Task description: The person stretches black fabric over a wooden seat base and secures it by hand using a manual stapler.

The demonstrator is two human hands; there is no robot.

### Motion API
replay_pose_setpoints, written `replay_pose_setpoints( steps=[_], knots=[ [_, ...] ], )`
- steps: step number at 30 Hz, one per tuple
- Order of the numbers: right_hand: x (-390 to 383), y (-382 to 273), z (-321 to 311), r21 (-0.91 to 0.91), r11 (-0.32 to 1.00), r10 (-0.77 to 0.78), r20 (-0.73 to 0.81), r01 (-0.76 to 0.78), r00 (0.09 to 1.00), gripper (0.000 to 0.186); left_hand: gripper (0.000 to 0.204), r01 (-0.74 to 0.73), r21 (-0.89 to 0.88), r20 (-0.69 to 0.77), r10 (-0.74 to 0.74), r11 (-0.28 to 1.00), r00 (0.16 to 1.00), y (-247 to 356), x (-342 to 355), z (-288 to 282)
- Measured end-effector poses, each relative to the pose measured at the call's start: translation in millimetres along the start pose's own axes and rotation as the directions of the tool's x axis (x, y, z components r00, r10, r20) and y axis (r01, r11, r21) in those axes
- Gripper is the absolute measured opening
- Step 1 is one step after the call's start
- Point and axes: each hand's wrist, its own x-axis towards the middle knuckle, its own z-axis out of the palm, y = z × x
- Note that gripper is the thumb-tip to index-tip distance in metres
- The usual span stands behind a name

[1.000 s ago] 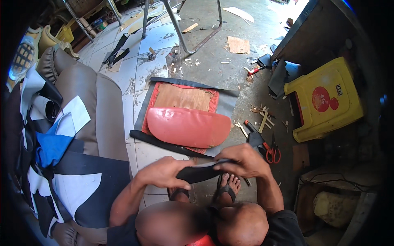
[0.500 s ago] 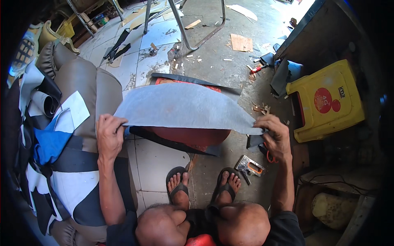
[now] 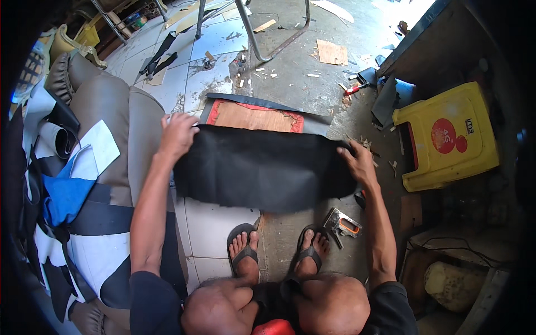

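A broad black sheet (image 3: 262, 164) stretches between my two hands over the floor. My left hand (image 3: 177, 134) pinches its upper left corner, and my right hand (image 3: 360, 162) grips its upper right corner. Just beyond the sheet shows a plywood board (image 3: 251, 116) edged with bunched red upholstery, lying on a dark grey sheet (image 3: 316, 120). The black sheet hides whatever is under it. A metal staple gun (image 3: 341, 222) lies on the concrete by my right foot.
A brown padded seat (image 3: 100, 100) heaped with white, black and blue offcuts (image 3: 67, 195) borders the left. A yellow stool (image 3: 452, 123) lies at the right beside a dark cabinet (image 3: 424, 44). A metal frame (image 3: 262, 53) stands ahead among wood scraps (image 3: 332, 51).
The sheet was folded, then spread with its pale side showing; now its black side faces up. Both hands have moved forward, the left one furthest, uncovering part of the board.
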Motion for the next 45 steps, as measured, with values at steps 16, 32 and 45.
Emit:
replay_pose_setpoints(
  steps=[16, 32, 45],
  knots=[
    [-71, -16, 158, -0.388, 0.705, -0.487, 0.343, 0.594, 0.803, 0.065, 0.084, -0.46, -0.026, 0.372, 0.435, 0.888, 0.82, 130, -96, 119],
    [14, -42, 54, -0.177, 0.695, -0.555, 0.484, 0.697, 0.677, 0.06, 0.068, -0.416, -0.505, 0.413, 0.635, 0.756, 0.653, 121, 23, 18],
    [67, -39, 45, -0.221, 0.706, -0.555, 0.418, 0.673, 0.72, 0.067, 0.048, -0.085, -0.519, 0.395, 0.327, 0.85, 0.858, 137, 33, 26]
  ],
)
